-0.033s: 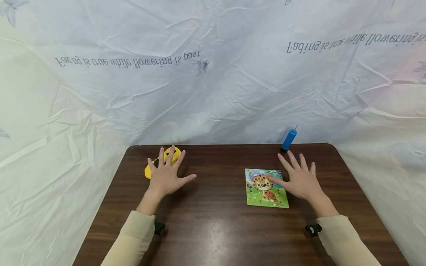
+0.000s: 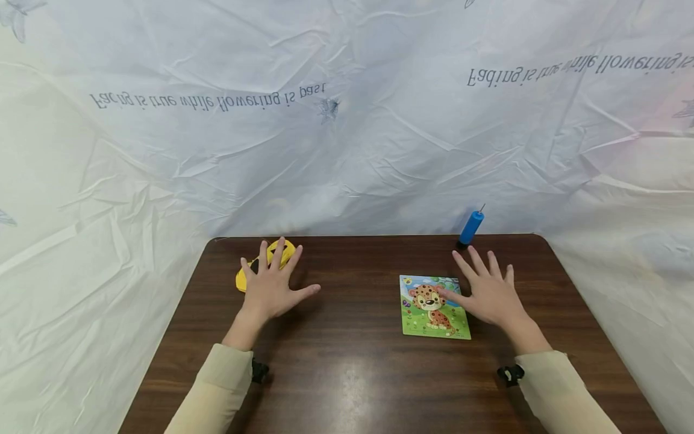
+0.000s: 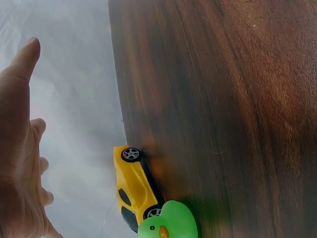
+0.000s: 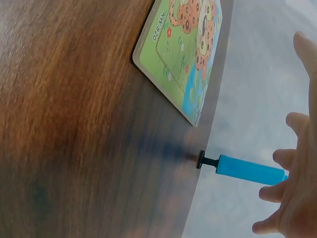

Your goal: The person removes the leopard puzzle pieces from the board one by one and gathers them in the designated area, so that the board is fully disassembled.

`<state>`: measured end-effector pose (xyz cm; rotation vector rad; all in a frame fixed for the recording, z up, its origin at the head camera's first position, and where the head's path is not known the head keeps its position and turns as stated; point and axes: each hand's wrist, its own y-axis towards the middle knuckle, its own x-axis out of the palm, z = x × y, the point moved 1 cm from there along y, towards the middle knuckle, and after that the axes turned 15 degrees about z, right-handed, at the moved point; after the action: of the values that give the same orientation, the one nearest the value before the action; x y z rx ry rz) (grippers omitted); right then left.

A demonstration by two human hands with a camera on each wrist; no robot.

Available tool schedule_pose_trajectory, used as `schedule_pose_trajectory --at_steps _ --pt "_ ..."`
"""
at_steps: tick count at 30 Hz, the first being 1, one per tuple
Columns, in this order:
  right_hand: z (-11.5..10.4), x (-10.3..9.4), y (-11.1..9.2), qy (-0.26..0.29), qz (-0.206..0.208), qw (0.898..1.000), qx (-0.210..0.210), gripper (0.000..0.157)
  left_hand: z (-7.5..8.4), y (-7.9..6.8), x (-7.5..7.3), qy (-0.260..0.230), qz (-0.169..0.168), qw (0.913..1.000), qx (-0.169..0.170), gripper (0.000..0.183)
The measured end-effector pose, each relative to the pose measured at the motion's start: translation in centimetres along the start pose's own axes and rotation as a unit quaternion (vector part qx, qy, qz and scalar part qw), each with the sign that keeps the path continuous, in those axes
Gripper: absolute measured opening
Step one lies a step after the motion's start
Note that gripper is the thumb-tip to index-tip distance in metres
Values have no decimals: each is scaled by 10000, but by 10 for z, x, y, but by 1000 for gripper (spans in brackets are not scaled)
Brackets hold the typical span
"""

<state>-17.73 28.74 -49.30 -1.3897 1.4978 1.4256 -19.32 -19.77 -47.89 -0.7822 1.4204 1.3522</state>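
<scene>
My left hand [image 2: 268,295] is spread with straight fingers above the table's left side, holding nothing. Partly behind its fingers in the head view is a yellow toy car [image 2: 241,280]. The left wrist view shows a green rubber duck [image 3: 173,220] beside the car; the hand hides the duck from the head camera. On the other side, my right hand [image 2: 494,296] is also spread and holds nothing. Its thumb overlaps a square leopard picture puzzle [image 2: 434,304] in the head view. Beyond the fingertips, a blue hand pump [image 2: 471,228] stands on its black handle, needle upward.
The dark wooden table [image 2: 347,337] has a bare stretch between the hands. Pale printed fabric [image 2: 347,150] hangs behind the table's back edge and along both sides. A black band [image 2: 511,375] shows at the right cuff, another at the left.
</scene>
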Motion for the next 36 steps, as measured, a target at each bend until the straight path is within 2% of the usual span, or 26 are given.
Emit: schedule_pose_trajectory --at_steps 8,12,17,21,29,36 --pt "-5 2 -3 104 4 9999 -99 100 14 0 -1 -277 195 9991 240 100" --pt "-11 4 -9 245 84 9993 -251 97 29 0 1 -705 323 9962 391 90" --pt "-25 11 -22 401 -81 9980 -490 91 54 3 7 -1157 272 9907 669 81" --pt "-36 19 -33 499 -342 9966 -558 89 72 5 14 -1343 188 9877 776 75" --pt "-45 33 -43 764 -700 9934 -495 82 104 7 33 -1748 -57 9821 702 65" --pt "-51 36 -47 679 -1044 9911 -469 77 133 10 54 -2174 -163 9734 707 55"
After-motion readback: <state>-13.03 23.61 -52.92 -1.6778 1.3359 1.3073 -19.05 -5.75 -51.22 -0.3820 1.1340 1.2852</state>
